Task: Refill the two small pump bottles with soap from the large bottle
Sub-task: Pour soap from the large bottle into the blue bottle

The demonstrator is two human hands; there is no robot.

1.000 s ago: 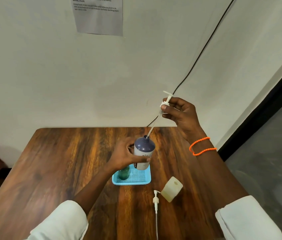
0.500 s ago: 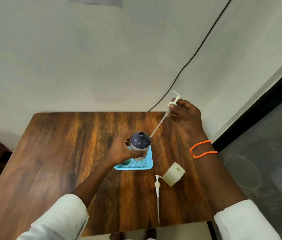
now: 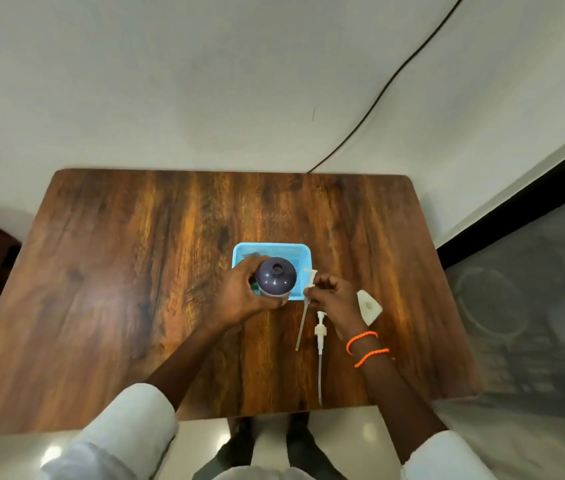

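Note:
My left hand (image 3: 239, 299) grips a dark purple bottle (image 3: 275, 277) with an open neck, upright over the blue tray (image 3: 274, 249). A green bottle (image 3: 254, 287) shows only as a sliver behind that hand. My right hand (image 3: 334, 299) pinches a white pump head with a long dip tube (image 3: 303, 320), lying low over the table just right of the tray. A second white pump with its tube (image 3: 320, 344) lies on the table beside it. A cream bottle (image 3: 369, 306) lies on its side behind my right hand.
The wooden table (image 3: 118, 289) stands against a white wall, with a black cable (image 3: 378, 98) running down to its back edge. A dark strip and grey floor lie to the right. My feet (image 3: 267, 445) show below the table's front edge.
My right hand has pulled the pump and tube out of the purple bottle and brought it down to the table beside the tray. The camera has tilted downward.

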